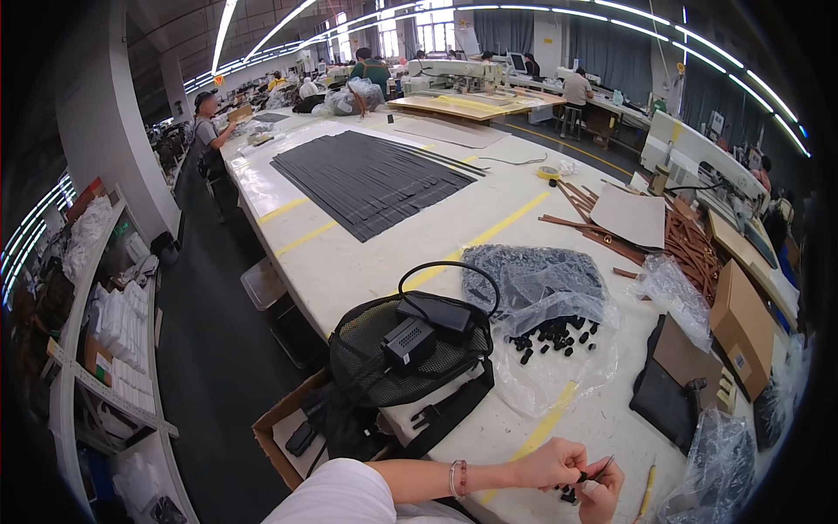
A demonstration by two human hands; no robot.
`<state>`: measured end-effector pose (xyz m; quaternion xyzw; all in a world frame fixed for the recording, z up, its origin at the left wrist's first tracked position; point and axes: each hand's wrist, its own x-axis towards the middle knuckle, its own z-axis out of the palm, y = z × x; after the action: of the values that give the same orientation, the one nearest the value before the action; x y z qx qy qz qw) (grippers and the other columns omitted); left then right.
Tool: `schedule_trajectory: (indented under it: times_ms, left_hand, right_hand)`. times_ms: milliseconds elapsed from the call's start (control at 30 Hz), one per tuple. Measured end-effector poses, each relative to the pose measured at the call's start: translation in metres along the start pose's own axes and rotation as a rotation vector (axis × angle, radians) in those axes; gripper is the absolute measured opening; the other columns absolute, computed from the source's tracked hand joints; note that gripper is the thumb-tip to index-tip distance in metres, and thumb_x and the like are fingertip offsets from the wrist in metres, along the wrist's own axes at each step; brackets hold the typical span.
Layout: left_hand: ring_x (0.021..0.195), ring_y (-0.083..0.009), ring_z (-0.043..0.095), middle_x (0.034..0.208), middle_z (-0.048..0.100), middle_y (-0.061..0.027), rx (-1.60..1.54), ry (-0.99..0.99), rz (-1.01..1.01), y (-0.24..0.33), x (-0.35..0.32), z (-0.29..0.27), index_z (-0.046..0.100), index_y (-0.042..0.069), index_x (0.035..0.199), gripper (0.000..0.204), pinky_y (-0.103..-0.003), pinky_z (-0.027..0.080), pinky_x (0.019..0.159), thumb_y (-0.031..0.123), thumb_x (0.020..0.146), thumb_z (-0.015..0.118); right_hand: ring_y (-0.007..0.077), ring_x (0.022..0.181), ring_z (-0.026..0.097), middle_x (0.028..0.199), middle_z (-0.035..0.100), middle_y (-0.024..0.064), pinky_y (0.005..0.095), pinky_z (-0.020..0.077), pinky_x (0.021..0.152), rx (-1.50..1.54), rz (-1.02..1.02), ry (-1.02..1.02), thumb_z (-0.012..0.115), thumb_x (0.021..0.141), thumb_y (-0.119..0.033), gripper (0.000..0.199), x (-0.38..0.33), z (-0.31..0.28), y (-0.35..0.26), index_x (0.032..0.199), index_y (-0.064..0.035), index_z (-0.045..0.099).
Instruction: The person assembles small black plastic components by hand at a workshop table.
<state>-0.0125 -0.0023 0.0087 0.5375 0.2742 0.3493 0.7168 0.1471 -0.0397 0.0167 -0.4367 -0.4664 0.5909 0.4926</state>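
My left hand point(552, 463) is closed at the table's near edge, its fingertips pinching a small black piece point(582, 477). Right beside it, my right hand point(602, 493) is curled around a thin, dark, pointed item point(604, 467); its kind is too small to make out. The two hands nearly touch at the fingertips. Below them lie a few small black parts point(567, 495), partly covered by the fingers. A yellow pen-like tool point(648, 489) rests on the table to the right. Farther ahead, black plastic parts point(554, 332) spill from a clear bag point(532, 275).
A black mesh bag point(367, 341) with a black device and cable stands left of my hands. On the right are a dark flat pouch point(668, 393), a cardboard box point(742, 327) and brown straps point(690, 240). Black strips point(371, 179) cover the far table. A person point(209, 140) stands far left.
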Motion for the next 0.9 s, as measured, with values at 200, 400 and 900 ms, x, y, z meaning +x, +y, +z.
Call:
schedule_trajectory:
  times_ms: [200,400,900]
  left_hand:
    - [0.036,-0.0044,0.040,0.052,0.047,-0.0004,0.030,-0.020,-0.064,0.007,-0.003,0.003,0.049,0.000,0.072,0.007,-0.019,0.028,0.031,0.006,0.072,0.053]
    - [0.045,-0.0045,0.042,0.051,0.049,-0.0007,0.376,0.111,0.109,0.010,-0.004,0.003,0.051,-0.001,0.070,0.009,-0.021,0.033,0.040,0.007,0.071,0.055]
    - [0.044,-0.0214,0.052,0.062,0.054,-0.0110,1.022,0.209,0.644,-0.023,0.019,0.005,0.049,0.002,0.074,0.009,-0.030,0.041,0.040,0.003,0.069,0.057]
  right_hand:
    - [0.0063,0.049,0.042,0.064,0.053,0.0028,0.0190,0.0340,0.044,0.102,0.067,-0.078,0.062,0.071,-0.011,0.016,-0.001,-0.007,0.002,0.077,0.0002,0.052]
    - [0.0066,0.044,0.043,0.058,0.051,0.0025,0.0196,0.0320,0.039,0.100,0.112,-0.031,0.057,0.062,0.002,0.010,0.005,-0.008,0.012,0.070,0.0003,0.052]
    - [0.0079,0.057,0.047,0.060,0.052,0.0057,0.0227,0.0379,0.052,-0.535,-0.116,0.175,0.053,0.070,-0.002,0.010,0.016,0.000,0.008,0.079,0.0001,0.048]
